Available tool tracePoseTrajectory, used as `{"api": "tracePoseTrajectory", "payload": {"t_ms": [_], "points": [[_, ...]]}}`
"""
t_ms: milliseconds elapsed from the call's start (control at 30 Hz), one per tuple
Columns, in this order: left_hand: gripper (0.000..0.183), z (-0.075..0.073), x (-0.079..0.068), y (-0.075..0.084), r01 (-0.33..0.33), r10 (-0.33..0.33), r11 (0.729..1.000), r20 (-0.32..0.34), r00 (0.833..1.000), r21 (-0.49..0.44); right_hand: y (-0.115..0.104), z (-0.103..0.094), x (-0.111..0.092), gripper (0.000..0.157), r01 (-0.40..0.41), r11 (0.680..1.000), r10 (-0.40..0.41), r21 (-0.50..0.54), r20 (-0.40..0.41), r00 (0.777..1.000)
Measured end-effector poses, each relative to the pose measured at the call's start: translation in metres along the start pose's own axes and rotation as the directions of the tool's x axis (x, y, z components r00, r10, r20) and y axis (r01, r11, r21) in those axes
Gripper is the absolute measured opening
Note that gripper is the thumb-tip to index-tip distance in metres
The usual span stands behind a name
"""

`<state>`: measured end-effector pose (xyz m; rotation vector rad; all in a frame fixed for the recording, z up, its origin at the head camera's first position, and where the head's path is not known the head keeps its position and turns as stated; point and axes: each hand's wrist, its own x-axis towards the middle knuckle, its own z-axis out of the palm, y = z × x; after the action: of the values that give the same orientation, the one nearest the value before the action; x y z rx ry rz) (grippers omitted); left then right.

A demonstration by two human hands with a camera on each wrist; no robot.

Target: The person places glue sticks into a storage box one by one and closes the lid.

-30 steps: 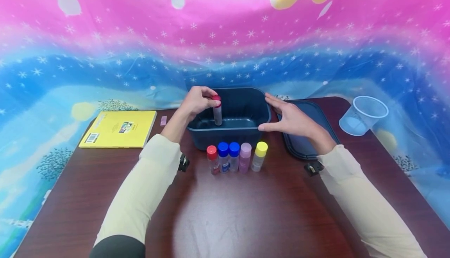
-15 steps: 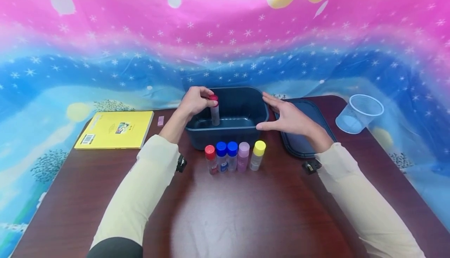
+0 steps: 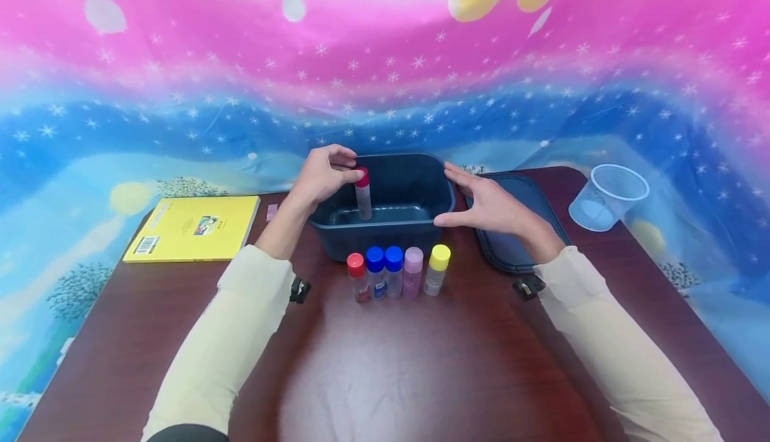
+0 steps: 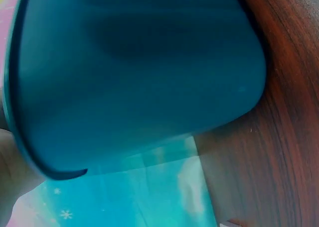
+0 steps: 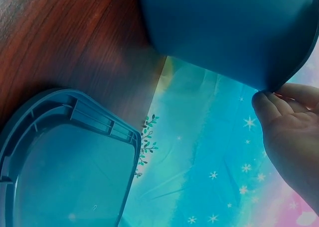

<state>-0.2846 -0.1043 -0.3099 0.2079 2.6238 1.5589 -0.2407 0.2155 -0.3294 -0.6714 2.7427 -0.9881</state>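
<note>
A dark blue-grey plastic bin (image 3: 385, 236) stands on the table. Inside it, near the left end, a slim clear bottle with a dark red cap (image 3: 363, 202) stands upright. My left hand (image 3: 319, 178) is over the bin's left rim, its thumb tip at the cap and its other fingers parted from it. The right hand (image 3: 490, 204) rests against the opposite end, thumb at the front corner, straight fingers at the back corner; the right wrist view shows those fingertips at the rim. Several capped bottles (image 3: 394, 275), with red, blue, pink and yellow caps, stand in a row before the bin.
A dark lid (image 3: 517, 235) lies right of the bin, partly under my right arm. Farther right is a white mesh cup (image 3: 601, 201). A yellow book (image 3: 192, 228) and a small pink piece (image 3: 272, 212) lie on the left. A patterned cloth (image 3: 385, 61) hangs behind.
My left fingers have loosened from the dark red cap and drawn back a little to the left. The bottle stays standing in the bin. The right hand keeps its place.
</note>
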Motion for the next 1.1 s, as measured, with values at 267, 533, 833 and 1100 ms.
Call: {"api": "tracePoseTrajectory", "payload": {"t_ms": [267, 533, 833, 1100], "points": [[0.041, -0.011, -0.016, 0.004, -0.029, 0.029, 1.000, 0.002, 1.000, 0.011, 0.001, 0.000, 0.000, 0.100, -0.004, 1.000, 0.004, -0.004, -0.006, 1.000], [0.044, -0.019, -0.034, 0.002, -0.065, 0.065, 0.998, -0.004, 0.998, 0.027, -0.001, 0.001, -0.001, 0.101, -0.010, 1.000, 0.010, -0.003, -0.011, 1.000], [0.038, -0.023, -0.050, -0.006, -0.172, 0.172, 0.985, -0.022, 0.985, 0.010, 0.000, 0.002, 0.000, 0.101, -0.010, 1.000, 0.010, -0.008, -0.012, 1.000], [0.033, -0.029, -0.067, -0.013, -0.230, 0.231, 0.972, 0.030, 0.972, -0.053, 0.000, 0.002, 0.001, 0.102, -0.014, 1.000, 0.014, -0.010, -0.012, 1.000]]}}
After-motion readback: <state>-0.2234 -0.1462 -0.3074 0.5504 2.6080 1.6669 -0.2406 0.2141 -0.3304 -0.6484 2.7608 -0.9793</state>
